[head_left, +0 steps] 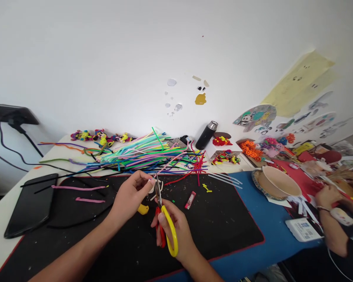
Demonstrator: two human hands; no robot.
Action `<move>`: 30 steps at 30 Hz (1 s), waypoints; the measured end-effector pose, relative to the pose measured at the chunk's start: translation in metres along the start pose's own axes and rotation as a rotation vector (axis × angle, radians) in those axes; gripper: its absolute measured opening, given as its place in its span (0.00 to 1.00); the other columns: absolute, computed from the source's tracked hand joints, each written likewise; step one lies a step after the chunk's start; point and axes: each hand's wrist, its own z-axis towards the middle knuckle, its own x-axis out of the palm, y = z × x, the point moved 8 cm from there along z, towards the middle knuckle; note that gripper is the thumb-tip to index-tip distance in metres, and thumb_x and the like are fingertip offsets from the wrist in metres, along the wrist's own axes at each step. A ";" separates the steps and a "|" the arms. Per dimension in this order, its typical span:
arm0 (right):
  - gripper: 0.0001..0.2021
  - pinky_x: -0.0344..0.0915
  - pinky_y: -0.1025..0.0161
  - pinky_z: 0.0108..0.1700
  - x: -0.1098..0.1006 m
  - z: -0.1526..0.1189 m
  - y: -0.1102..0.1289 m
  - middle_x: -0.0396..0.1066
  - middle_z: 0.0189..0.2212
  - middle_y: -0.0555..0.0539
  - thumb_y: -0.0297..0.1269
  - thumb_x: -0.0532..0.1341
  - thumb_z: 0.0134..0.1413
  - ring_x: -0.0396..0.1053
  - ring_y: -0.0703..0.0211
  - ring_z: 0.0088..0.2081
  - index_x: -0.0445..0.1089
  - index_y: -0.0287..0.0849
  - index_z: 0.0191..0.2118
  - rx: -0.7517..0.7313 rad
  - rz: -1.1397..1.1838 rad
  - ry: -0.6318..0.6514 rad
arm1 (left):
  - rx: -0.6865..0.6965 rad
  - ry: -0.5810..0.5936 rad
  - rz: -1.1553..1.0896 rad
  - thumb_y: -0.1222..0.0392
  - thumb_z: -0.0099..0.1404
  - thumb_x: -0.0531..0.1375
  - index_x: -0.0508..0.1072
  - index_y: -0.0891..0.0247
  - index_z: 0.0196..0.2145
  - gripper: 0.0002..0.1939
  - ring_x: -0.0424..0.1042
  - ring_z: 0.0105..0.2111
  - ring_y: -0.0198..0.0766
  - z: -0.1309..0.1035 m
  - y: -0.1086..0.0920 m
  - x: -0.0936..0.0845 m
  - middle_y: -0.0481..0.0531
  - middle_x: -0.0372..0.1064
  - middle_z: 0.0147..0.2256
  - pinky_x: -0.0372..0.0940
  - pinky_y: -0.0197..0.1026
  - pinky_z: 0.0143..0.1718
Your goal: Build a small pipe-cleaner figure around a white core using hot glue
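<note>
Between finger and thumb, my left hand (132, 194) pinches a small white piece (151, 186) above the black mat. Scissors (171, 235) with one yellow and one red handle are in my right hand (176, 231), its fingers around the handles. The blades point up and away, right beside the white piece and my left fingertips. Whether the blades touch the piece I cannot tell. A yellow object (142, 209) lies on the mat (223, 223) just under my hands. Pink pipe-cleaner pieces (90, 200) lie to the left of my left hand.
Behind the mat is a big heap of coloured pipe cleaners (141, 150), with a black bottle (206, 135) on its right. A dark tablet (32, 205) lies at the left. Further right are a pink bowl (282, 182) and another person's hands (329, 197). A red-and-white item (190, 200) lies on the mat.
</note>
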 end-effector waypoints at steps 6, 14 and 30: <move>0.39 0.54 0.73 0.12 -0.004 0.002 -0.007 0.67 0.23 0.55 0.64 0.69 0.51 0.60 0.71 0.11 0.69 0.37 0.58 0.090 0.015 -0.077 | -0.018 0.018 -0.047 0.43 0.62 0.65 0.72 0.60 0.33 0.17 0.73 0.27 0.39 -0.002 0.002 0.007 0.46 0.73 0.28 0.70 0.42 0.30; 0.42 0.51 0.74 0.11 -0.008 0.001 -0.013 0.59 0.18 0.60 0.67 0.71 0.43 0.54 0.74 0.10 0.72 0.37 0.54 0.154 0.048 -0.147 | -0.047 0.019 0.011 0.42 0.62 0.65 0.73 0.60 0.33 0.18 0.72 0.27 0.39 0.002 0.022 0.008 0.47 0.73 0.27 0.70 0.41 0.29; 0.42 0.47 0.74 0.10 -0.016 -0.006 -0.019 0.63 0.17 0.58 0.67 0.71 0.44 0.55 0.72 0.09 0.72 0.34 0.54 0.218 0.087 -0.116 | 0.005 0.063 0.228 0.45 0.64 0.62 0.73 0.59 0.33 0.14 0.74 0.29 0.42 -0.001 0.019 0.012 0.48 0.74 0.27 0.69 0.43 0.32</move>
